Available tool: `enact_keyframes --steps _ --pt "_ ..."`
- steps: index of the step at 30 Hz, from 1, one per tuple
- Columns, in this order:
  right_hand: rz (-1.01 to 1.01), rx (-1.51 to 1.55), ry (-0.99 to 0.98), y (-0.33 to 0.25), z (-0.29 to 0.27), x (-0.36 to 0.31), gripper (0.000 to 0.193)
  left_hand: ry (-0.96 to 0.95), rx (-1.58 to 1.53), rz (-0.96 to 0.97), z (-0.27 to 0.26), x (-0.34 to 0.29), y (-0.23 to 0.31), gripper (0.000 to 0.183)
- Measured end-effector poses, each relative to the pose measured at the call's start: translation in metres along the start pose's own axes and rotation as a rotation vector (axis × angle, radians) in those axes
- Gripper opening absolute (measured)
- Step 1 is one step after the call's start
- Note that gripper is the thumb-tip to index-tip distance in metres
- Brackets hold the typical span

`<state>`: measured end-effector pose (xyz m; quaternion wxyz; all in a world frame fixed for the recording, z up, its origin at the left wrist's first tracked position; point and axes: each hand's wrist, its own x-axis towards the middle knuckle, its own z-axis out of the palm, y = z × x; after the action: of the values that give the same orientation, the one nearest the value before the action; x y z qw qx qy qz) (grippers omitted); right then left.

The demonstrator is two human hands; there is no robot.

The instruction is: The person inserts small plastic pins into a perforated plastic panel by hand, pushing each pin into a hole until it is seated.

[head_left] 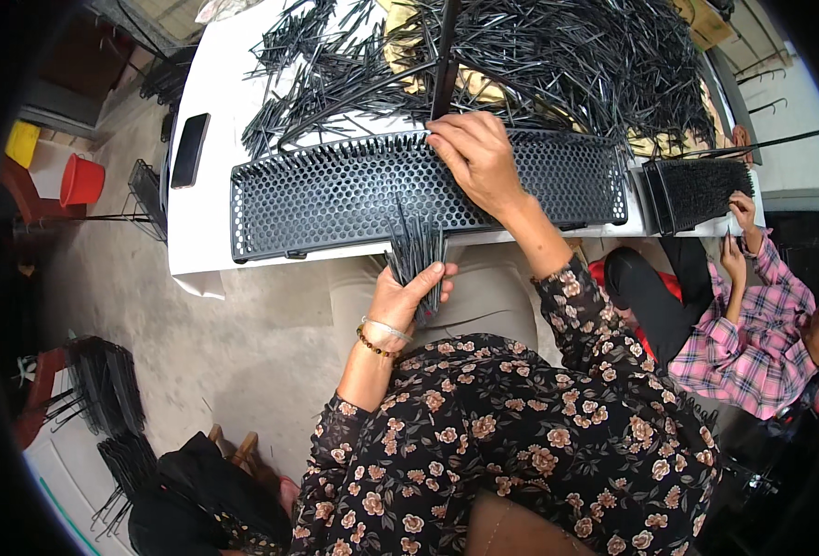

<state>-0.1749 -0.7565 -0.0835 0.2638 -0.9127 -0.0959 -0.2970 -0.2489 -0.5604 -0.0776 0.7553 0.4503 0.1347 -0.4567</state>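
A long black perforated panel (363,199) lies along the table's near edge, with its round holes facing up. Thin black strips stand up from the holes along its far edge. My right hand (480,159) is over that far edge, thumb and fingers pinched together; what is between the fingertips is too small to make out. Below the panel's near edge, my left hand (409,295) is closed around a bundle of black strips (416,243), whose tips point up toward the panel.
Loose black strips (567,65) are heaped across the white table (215,93). A phone (190,150) lies at the left. A dark upright bar (445,69) rises behind the panel. On the right, a person in a plaid shirt (743,343) works at another bristled panel (701,190).
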Motion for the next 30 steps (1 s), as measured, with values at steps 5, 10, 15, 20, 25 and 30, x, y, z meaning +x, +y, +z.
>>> enact_keyframes --steps 5,10,15,20,25,30 --pt "0.623 0.638 -0.435 -0.048 -0.036 0.000 0.024 -0.074 0.076 0.041 0.002 -0.003 0.004 0.020" --pt "0.764 1.018 -0.309 -0.036 -0.037 -0.017 0.017 -0.091 0.093 -0.052 0.006 0.000 0.003 0.017" --pt "0.540 0.577 0.174 -0.011 -0.039 -0.001 0.016 -0.076 0.003 -0.080 0.011 0.005 -0.001 0.017" --pt "0.317 0.291 0.225 0.015 -0.016 0.003 0.015 -0.031 -0.069 -0.132 0.008 0.008 -0.004 0.021" --pt "0.291 0.222 0.216 0.013 -0.011 -0.003 0.013 -0.037 -0.068 -0.102 0.005 0.008 -0.006 0.024" --pt "0.171 0.094 0.100 0.011 -0.007 -0.010 0.011 -0.031 -0.175 -0.171 0.005 0.006 -0.006 0.024"
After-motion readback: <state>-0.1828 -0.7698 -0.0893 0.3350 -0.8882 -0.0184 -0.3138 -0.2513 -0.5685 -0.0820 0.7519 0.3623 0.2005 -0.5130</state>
